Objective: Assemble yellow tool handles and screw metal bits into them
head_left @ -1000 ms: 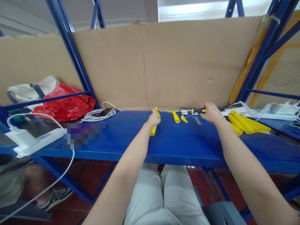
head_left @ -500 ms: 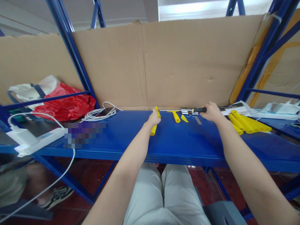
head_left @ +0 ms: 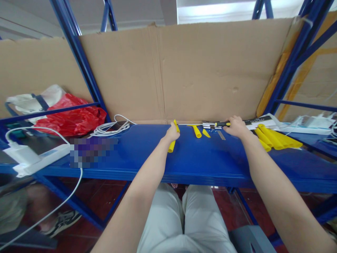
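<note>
My left hand (head_left: 172, 134) is closed round a yellow tube (head_left: 172, 144) that lies slanted on the blue shelf (head_left: 200, 163). My right hand (head_left: 236, 127) grips the black and yellow handle of a utility knife (head_left: 220, 123) at the back of the shelf, close to the cardboard wall. Between the hands lie a short yellow tube piece (head_left: 197, 131), a small yellow offcut (head_left: 206, 133) and a thin metal strip (head_left: 221, 135).
Several long yellow tubes (head_left: 273, 138) lie right of my right hand, beside a paper sheet (head_left: 263, 121). To the left are a coiled white cable with a phone (head_left: 112, 127), a red plastic bag (head_left: 71, 119), a white power strip (head_left: 34, 160). Brown cardboard (head_left: 205, 70) backs the shelf.
Nothing has visibly moved apart from a slight shift of the camera; both hands keep their grip in the same spots.
</note>
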The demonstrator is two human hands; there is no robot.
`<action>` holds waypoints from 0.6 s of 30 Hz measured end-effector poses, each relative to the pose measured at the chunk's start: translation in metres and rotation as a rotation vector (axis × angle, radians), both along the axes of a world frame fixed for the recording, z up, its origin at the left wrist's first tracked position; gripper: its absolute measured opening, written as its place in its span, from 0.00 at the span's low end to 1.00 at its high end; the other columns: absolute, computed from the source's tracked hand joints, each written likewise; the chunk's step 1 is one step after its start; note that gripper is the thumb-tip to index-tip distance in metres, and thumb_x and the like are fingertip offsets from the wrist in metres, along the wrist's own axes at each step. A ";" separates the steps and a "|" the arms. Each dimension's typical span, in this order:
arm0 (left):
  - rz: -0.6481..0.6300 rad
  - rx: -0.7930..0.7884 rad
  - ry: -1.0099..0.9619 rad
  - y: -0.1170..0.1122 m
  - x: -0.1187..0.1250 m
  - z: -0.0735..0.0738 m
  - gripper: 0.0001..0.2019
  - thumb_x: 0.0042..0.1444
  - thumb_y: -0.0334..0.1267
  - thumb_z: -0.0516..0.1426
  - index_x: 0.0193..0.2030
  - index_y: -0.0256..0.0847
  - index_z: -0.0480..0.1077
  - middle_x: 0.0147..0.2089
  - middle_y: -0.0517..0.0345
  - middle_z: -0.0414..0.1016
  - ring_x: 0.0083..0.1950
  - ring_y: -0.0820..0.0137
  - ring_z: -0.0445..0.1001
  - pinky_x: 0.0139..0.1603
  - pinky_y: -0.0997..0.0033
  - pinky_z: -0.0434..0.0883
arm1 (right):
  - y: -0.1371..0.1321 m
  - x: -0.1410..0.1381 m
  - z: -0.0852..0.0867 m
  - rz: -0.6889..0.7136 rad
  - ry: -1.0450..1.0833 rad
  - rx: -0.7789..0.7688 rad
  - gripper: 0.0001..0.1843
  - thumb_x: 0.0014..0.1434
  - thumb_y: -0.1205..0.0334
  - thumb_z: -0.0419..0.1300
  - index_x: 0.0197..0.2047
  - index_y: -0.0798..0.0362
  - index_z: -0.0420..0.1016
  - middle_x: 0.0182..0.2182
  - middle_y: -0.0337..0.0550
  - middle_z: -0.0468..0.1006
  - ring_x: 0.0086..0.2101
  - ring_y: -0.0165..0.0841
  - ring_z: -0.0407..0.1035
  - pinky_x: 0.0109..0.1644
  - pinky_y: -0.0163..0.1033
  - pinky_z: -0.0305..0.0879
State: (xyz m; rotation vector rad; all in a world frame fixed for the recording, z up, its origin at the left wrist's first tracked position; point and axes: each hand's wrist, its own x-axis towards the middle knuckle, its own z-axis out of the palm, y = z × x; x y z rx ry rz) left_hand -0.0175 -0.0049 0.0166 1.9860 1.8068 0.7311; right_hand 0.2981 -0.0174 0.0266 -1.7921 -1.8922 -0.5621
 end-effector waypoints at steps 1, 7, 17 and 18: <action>-0.003 0.001 0.001 0.000 0.000 0.000 0.27 0.59 0.24 0.55 0.63 0.33 0.52 0.53 0.32 0.78 0.56 0.57 0.79 0.53 0.61 0.75 | -0.001 -0.001 0.000 0.001 -0.007 0.009 0.16 0.52 0.61 0.59 0.44 0.55 0.77 0.43 0.57 0.77 0.49 0.52 0.70 0.53 0.52 0.66; -0.003 0.012 0.008 0.000 0.001 0.000 0.27 0.58 0.23 0.56 0.63 0.35 0.53 0.52 0.34 0.79 0.56 0.56 0.79 0.54 0.60 0.74 | -0.011 -0.007 0.004 -0.087 0.068 -0.052 0.16 0.55 0.57 0.60 0.47 0.54 0.72 0.39 0.57 0.78 0.41 0.50 0.72 0.44 0.50 0.68; -0.006 0.014 -0.005 0.000 0.000 0.000 0.27 0.58 0.23 0.56 0.63 0.35 0.53 0.53 0.34 0.78 0.55 0.57 0.80 0.53 0.62 0.74 | -0.004 -0.001 0.003 0.002 0.004 -0.044 0.18 0.53 0.59 0.58 0.45 0.54 0.79 0.41 0.56 0.79 0.47 0.51 0.71 0.50 0.51 0.67; -0.008 0.012 -0.001 0.000 0.000 0.000 0.27 0.58 0.23 0.56 0.63 0.35 0.53 0.53 0.34 0.78 0.55 0.57 0.80 0.53 0.62 0.74 | -0.005 -0.001 0.003 0.007 -0.010 -0.043 0.17 0.53 0.59 0.58 0.45 0.53 0.79 0.42 0.56 0.79 0.48 0.51 0.71 0.51 0.51 0.67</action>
